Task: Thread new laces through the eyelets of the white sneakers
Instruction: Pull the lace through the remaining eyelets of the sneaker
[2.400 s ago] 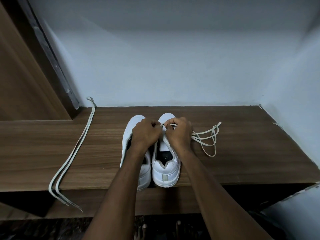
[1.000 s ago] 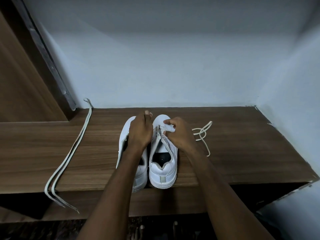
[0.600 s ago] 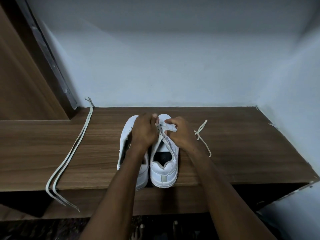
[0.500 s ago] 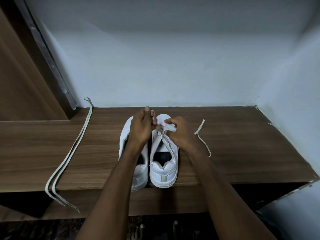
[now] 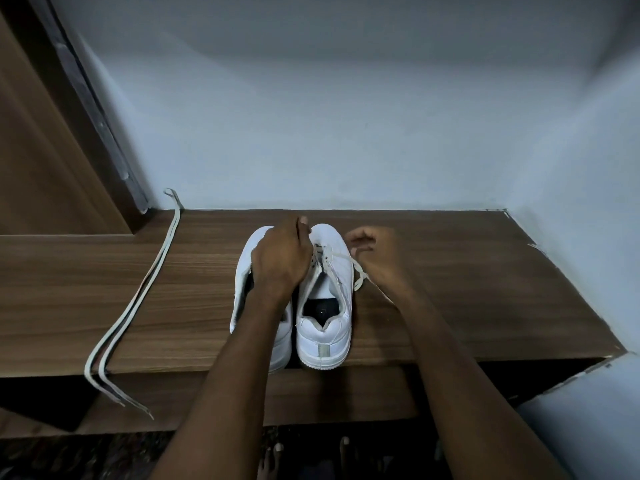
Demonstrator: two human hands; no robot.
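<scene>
Wooden shelf against pale wall.

White sneakers, off-white laces, brown wood-grain shelf, pale blue-grey wall.

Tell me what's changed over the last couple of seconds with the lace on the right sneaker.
The right hand has drawn away from the right sneaker to its right, pulling the lace; the loose coil beside it is nearly gone. The left hand stays at the eyelets. The left sneaker and spare lace are unmoved.
</scene>
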